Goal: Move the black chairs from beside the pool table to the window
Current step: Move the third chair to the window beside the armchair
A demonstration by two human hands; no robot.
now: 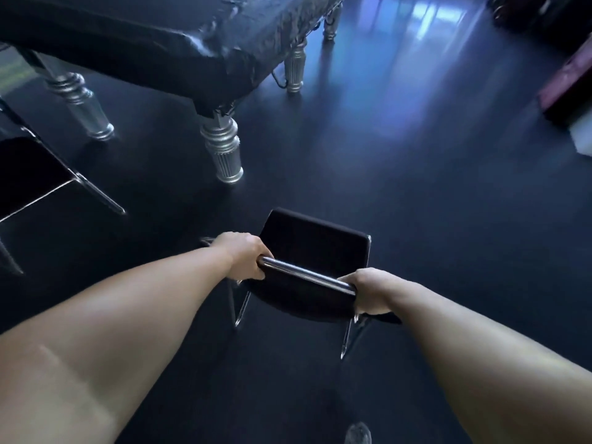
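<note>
Black chair (315,251): on dark floor (416,203), near pool table (128,36) corner leg. Chrome top bar (307,274) gripped at both ends, left hand (245,256) and right hand (371,291) each wrapped tightly around it. Second chair (28,174): far left, beside table.
</note>
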